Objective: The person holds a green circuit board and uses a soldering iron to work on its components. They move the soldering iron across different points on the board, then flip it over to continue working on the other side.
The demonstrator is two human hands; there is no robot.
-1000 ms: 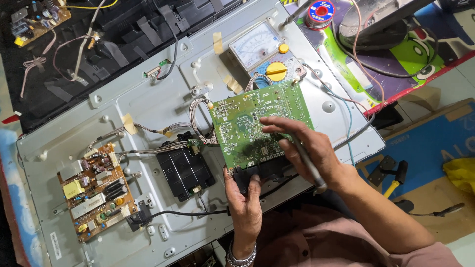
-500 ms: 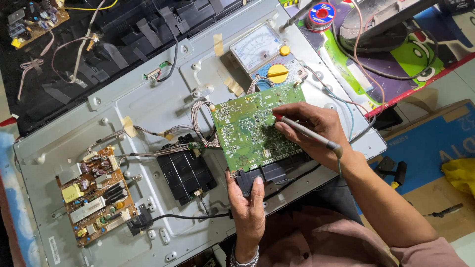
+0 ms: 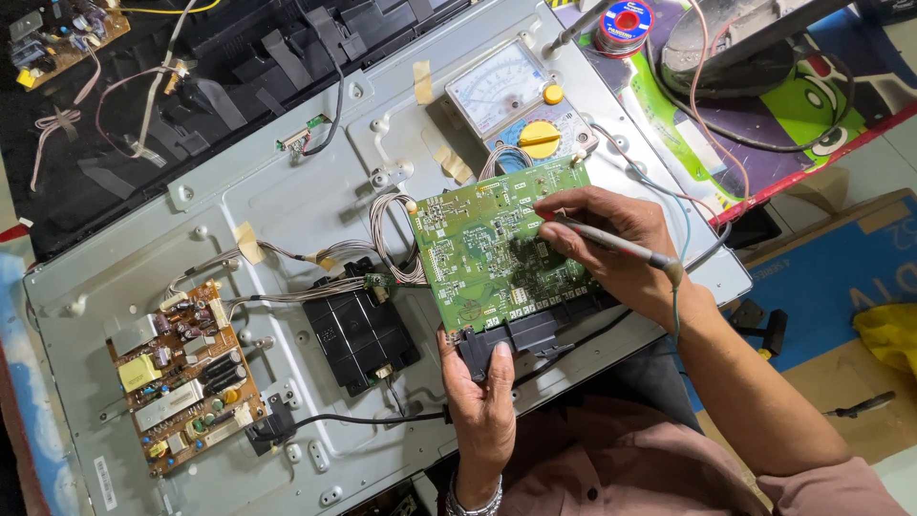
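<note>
While the left hand (image 3: 482, 401) grips the green circuit board (image 3: 497, 244) by its lower edge, the right hand (image 3: 611, 239) pinches a probe (image 3: 611, 242) against its surface.

Risk: the board is propped over the grey metal chassis (image 3: 287, 201); a slipping tip could bridge adjacent contacts. A white rectangular label (image 3: 106, 483) sits at the chassis's lower left corner; a blue carton (image 3: 831, 277) lies right.

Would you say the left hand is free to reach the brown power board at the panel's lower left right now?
Probably not: the left hand grips the bottom edge of the green circuit board, propping it. The way to the brown power board looks open otherwise.
</note>
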